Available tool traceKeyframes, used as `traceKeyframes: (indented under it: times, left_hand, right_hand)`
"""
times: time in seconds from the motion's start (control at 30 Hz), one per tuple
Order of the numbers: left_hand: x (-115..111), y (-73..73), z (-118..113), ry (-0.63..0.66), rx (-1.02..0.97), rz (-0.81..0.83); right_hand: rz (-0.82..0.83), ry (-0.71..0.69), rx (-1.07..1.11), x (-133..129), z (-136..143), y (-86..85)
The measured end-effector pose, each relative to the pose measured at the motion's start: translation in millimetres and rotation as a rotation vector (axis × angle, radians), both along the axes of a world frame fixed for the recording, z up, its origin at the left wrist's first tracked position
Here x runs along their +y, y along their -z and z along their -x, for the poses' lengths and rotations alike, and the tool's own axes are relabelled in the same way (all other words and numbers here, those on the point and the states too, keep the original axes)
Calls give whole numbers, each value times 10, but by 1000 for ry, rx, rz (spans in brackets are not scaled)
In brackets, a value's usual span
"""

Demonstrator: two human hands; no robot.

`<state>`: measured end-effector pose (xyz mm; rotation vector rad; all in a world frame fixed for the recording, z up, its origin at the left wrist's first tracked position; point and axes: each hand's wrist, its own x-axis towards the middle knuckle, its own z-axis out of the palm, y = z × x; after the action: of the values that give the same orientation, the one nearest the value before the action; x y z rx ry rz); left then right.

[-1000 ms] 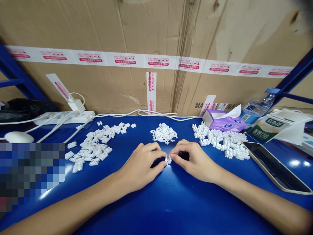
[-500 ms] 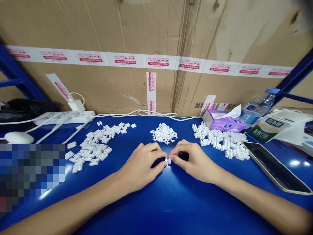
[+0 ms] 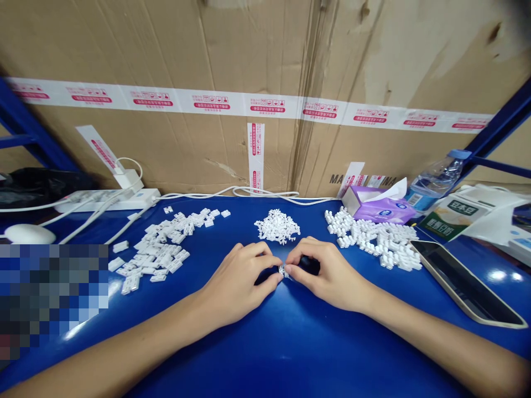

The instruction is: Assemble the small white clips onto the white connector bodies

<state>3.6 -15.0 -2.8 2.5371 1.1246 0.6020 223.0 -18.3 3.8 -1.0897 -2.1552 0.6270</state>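
At the middle of the blue table, my left hand pinches a small white plastic part between thumb and forefinger. My right hand meets it from the other side, its thumb and forefinger closed at the same part. The fingertips cover much of the part, so its exact shape is unclear. Just beyond my hands lies a pile of tiny white plastic pieces. Flat white rectangular pieces are scattered to the left. A heap of white blocky pieces spreads on the right.
On the right are a phone, a purple tissue pack, a plastic bottle and a green-white packet. A power strip with white cables lies at the back left. Cardboard stands behind the table.
My right fingertips have shifted slightly left and closer over the small white part, hiding more of it. My left hand stays nearly in place, and the piles look the same.
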Motion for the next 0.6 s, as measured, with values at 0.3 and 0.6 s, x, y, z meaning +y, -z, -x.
traceKeyframes:
  times: [0.3,0.6]
  left_hand:
    - [13,-3,-12,-1,8,10]
    - [-4,-19,-3,-30,-8,37]
  right_hand:
    - [9,-6,-1,-9,-13,37]
    - [-62,-7,-38,7,-31,14]
